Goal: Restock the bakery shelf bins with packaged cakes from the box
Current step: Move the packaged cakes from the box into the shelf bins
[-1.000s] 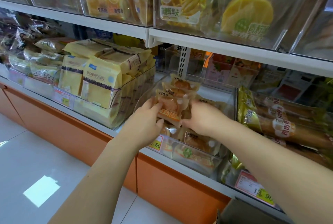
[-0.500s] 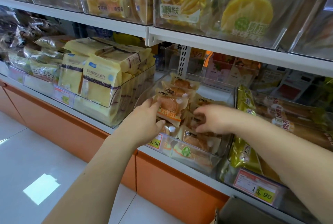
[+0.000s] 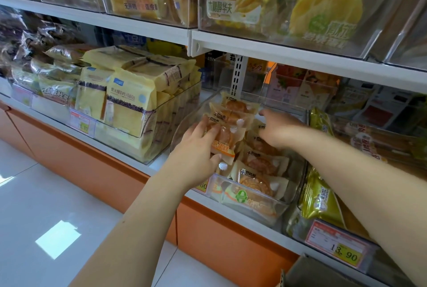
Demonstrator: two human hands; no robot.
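At the clear bin [image 3: 251, 205], the left hand [image 3: 196, 152] pinches the front cake pack [image 3: 223, 138] and the right hand [image 3: 277, 129] reaches open and empty, so a slipping pinch may topple the row [image 3: 235, 113].

My one head-worn camera looks forward and down from close range onto the clear shelf bin [image 3: 295, 188], shelving [image 3: 300, 55] running diagonally across frame, white floor [image 3: 57, 194] lower left.

Golden packaged cakes [image 3: 254, 180] in clear wrappers stand in leaning rows inside the transparent shelf bin [image 3: 294, 194].
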